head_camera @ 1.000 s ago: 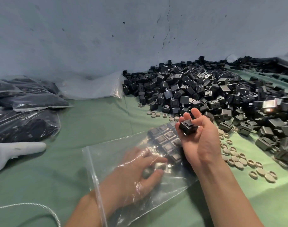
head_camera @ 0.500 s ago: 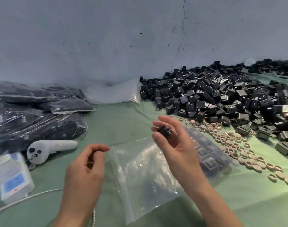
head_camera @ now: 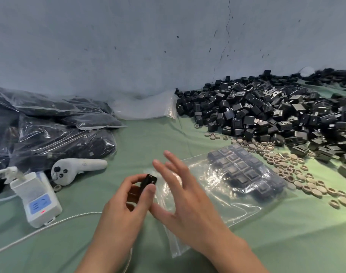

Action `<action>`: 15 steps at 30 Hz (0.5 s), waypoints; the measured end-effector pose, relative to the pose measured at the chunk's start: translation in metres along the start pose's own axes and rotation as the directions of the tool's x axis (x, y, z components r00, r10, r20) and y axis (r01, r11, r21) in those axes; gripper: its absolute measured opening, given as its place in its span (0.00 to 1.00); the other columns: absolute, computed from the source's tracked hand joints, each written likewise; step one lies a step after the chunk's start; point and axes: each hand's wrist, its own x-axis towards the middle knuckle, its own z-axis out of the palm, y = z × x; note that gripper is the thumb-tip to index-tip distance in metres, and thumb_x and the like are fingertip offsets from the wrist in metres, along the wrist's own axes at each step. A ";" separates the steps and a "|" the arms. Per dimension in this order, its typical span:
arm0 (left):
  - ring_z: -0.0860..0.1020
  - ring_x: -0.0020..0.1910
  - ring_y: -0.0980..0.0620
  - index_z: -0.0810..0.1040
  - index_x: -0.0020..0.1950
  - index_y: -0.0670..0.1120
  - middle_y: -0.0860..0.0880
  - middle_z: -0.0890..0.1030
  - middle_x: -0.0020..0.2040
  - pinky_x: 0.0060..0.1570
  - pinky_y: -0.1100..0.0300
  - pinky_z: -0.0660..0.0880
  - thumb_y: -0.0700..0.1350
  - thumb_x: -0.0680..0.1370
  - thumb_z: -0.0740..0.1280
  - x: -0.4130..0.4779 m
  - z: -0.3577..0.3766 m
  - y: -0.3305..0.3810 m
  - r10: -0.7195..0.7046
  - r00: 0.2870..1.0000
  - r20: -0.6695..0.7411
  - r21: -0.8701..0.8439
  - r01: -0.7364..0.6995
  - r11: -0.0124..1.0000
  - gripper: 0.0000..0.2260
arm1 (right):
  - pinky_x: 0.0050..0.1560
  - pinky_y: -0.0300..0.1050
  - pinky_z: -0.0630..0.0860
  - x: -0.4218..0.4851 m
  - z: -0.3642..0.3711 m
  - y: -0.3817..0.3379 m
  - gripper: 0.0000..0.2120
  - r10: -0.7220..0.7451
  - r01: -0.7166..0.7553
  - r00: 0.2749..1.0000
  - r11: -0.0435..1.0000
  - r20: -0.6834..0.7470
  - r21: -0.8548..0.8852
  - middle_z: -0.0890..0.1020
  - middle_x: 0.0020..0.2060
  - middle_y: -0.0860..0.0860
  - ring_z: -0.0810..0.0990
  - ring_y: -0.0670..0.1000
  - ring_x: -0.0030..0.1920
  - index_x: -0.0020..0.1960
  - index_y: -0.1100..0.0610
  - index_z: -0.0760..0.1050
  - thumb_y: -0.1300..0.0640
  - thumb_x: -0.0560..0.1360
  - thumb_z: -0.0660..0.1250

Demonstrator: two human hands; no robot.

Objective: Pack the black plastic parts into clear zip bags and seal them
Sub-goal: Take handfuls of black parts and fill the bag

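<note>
Black plastic part (head_camera: 148, 181) sits pinched in your left grip (head_camera: 119, 205), thumb on one side and curled fingers on the other, held just above the green table (head_camera: 148, 138). Your right grip (head_camera: 187, 200) is spread, fingers straight and fanned, holding nothing; it hovers over the near end of the clear zip bag (head_camera: 237, 201), and whether it touches the plastic cannot be told. The bag lies flat on the table, running from under your right grip out to the right. A neat block of packed parts (head_camera: 245, 170) fills its far end in rows. Beyond the bag, a big loose pile of black parts (head_camera: 266, 115) is heaped against the grey wall (head_camera: 128, 46), with beige rings (head_camera: 286, 168) scattered along its near edge, just beside the bag. To your left lie filled bags (head_camera: 50, 131), stacked on one another, and a sheaf of empty bags (head_camera: 146, 107) against the wall. Near them rest a white controller (head_camera: 77, 168), a white device (head_camera: 36, 198) with a blue label, and a braided cable (head_camera: 50, 227).
</note>
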 end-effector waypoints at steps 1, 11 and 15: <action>0.81 0.42 0.59 0.77 0.52 0.67 0.59 0.84 0.44 0.42 0.68 0.75 0.66 0.72 0.69 -0.001 -0.004 -0.004 0.002 1.000 -0.030 0.051 0.000 0.999 0.11 | 0.71 0.48 0.69 -0.002 -0.001 0.001 0.30 0.015 -0.016 0.999 0.999 -0.039 -0.033 0.62 0.77 0.50 0.68 0.47 0.73 0.78 0.47 0.58 0.46 0.80 0.66; 0.73 0.54 0.61 0.74 0.63 0.65 0.65 0.73 0.53 0.59 0.60 0.68 0.55 0.76 0.68 -0.014 -0.014 -0.028 0.150 0.944 0.295 0.494 -0.285 0.821 0.16 | 0.57 0.46 0.74 -0.006 0.002 0.002 0.15 0.383 -0.362 0.895 0.923 -0.228 0.130 0.74 0.57 0.42 0.75 0.44 0.56 0.64 0.48 0.72 0.56 0.79 0.57; 0.68 0.58 0.66 0.73 0.65 0.64 0.73 0.72 0.54 0.61 0.69 0.61 0.56 0.75 0.63 -0.014 0.000 -0.026 0.182 0.907 0.380 0.454 -0.355 0.817 0.18 | 0.54 0.40 0.73 -0.006 0.001 0.005 0.15 0.484 -0.451 0.854 0.872 -0.191 0.192 0.74 0.54 0.36 0.75 0.41 0.55 0.61 0.45 0.72 0.61 0.79 0.60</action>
